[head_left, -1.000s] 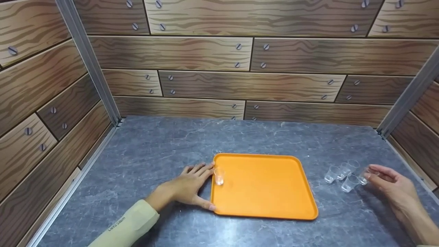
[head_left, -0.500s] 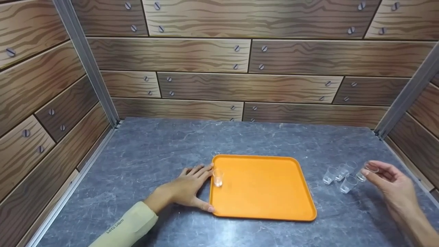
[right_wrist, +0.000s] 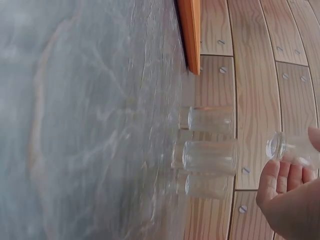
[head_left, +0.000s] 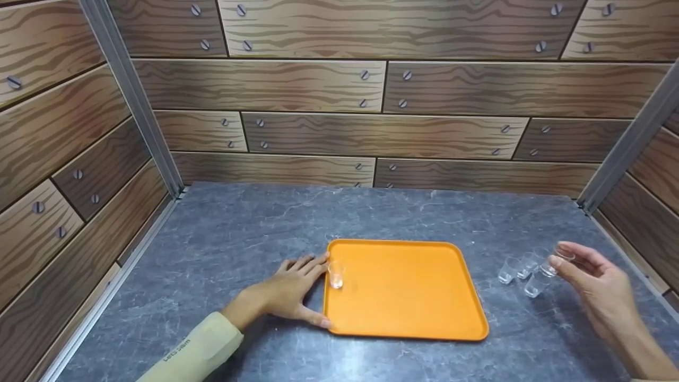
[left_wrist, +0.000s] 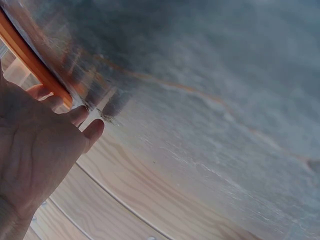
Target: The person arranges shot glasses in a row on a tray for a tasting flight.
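Note:
My left hand (head_left: 294,286) lies along the left edge of the orange tray (head_left: 408,297), fingers spread, fingertips at its rim and thumb by the near corner. On the tray near those fingers stands one small clear shot glass (head_left: 336,276). At the right, my right hand (head_left: 602,289) pinches another clear shot glass (right_wrist: 295,149) between thumb and fingers. The right wrist view shows this glass raised above the tabletop, tilted slightly. Just left of that hand, several more shot glasses (head_left: 534,285) stand upright in a close cluster.
A grey marbled tabletop (head_left: 254,223) carries everything. Wood-plank-patterned walls (head_left: 318,132) close off the back and both sides, with metal posts (head_left: 143,106) at the corners. The glass cluster stands to the right of the tray.
My right hand has lifted its shot glass out of the cluster, up and leftward. My left hand keeps its place at the tray, which has not moved on the table.

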The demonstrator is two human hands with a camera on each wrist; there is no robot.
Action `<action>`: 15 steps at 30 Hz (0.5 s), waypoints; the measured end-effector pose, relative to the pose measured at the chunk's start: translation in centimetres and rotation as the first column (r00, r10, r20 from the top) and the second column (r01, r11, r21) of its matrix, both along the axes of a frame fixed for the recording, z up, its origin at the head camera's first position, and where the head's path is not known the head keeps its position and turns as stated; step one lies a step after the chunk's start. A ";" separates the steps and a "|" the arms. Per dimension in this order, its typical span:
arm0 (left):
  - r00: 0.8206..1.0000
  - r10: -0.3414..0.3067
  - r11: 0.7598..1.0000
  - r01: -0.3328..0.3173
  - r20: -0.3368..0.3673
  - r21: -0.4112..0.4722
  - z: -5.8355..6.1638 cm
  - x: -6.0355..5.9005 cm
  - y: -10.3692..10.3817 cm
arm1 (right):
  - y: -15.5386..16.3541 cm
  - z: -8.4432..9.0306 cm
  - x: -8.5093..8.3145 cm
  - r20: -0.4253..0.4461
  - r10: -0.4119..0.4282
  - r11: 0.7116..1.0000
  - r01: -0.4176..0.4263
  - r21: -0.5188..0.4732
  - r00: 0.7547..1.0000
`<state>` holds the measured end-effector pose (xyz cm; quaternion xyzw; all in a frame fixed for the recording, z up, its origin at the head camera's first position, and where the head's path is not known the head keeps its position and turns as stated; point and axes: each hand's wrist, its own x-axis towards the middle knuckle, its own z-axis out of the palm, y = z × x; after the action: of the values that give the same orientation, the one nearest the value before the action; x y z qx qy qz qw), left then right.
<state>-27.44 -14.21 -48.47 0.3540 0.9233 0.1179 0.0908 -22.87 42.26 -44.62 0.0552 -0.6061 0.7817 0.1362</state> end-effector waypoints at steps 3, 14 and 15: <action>1.000 0.000 1.000 0.000 -0.002 0.003 0.1 0.0 0.0 | -0.5 0.1 -0.2 -0.003 0.002 1.000 -0.002 -0.019 1.000; 1.000 -0.002 1.000 0.002 -0.007 -0.014 0.2 -0.1 0.4 | -2.2 0.6 -0.5 0.023 0.016 1.000 -0.016 -0.008 1.000; 1.000 -0.002 1.000 0.002 -0.010 -0.013 0.2 -0.1 0.4 | -2.4 0.6 -0.5 0.033 0.011 1.000 -0.011 0.007 0.999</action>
<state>-27.54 -13.85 -48.25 0.3550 0.9241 0.1101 0.0886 -23.35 39.87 -44.01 0.0462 -0.6108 0.7810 0.1216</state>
